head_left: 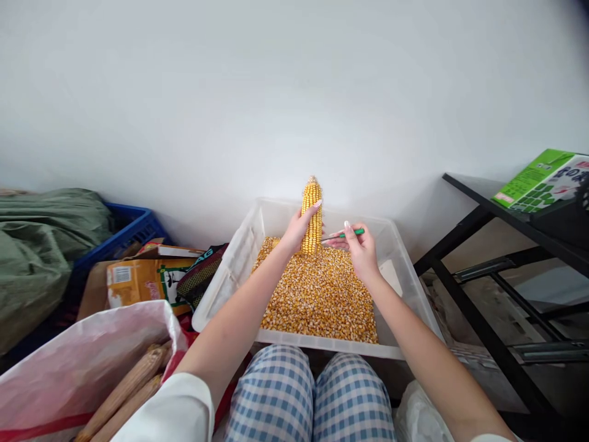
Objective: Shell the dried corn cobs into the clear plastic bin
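Observation:
My left hand point(299, 228) is wrapped round a yellow corn cob point(312, 215), held upright with its kernels in rows. In my right hand point(361, 245) is a screwdriver point(353, 233) with a green handle, pinched between thumb and fingers. Its thin metal shaft points left, the tip close to the lower part of the cob; whether it touches I cannot tell. Below both hands lies a heap of loose corn kernels point(317, 301), spread inside a translucent plastic bin point(221, 294).
At the lower left a white and red bag point(92, 344) holds bare corn cobs point(124, 393). Behind it are a cardboard box point(138, 282) and a blue crate point(133, 230) with green cloth point(50, 239). A black metal frame point(478, 307) stands right, carrying a green carton point(538, 181).

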### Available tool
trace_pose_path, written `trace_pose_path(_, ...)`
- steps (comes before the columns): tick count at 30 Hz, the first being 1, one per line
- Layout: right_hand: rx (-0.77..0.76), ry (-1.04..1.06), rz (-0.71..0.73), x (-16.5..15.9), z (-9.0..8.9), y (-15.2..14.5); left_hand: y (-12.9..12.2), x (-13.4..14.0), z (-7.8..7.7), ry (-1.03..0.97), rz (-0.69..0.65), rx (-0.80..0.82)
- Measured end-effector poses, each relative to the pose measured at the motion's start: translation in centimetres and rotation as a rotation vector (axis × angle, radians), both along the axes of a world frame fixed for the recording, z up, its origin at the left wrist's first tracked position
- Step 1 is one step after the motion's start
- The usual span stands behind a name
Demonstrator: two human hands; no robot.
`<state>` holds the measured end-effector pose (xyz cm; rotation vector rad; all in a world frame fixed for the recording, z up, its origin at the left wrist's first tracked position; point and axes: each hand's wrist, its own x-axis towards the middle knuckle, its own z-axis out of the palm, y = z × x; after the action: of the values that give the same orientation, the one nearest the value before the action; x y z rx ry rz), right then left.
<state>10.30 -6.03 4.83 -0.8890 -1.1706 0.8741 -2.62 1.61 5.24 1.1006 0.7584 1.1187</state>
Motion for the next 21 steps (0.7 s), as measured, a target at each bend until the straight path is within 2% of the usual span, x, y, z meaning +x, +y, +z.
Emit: trace_pose_path(21,0.019,0.060,0.009,-1.2,-0.9,-0.4,-0.4,-0.1,-0.1,-0.039,-0.009,0.010)
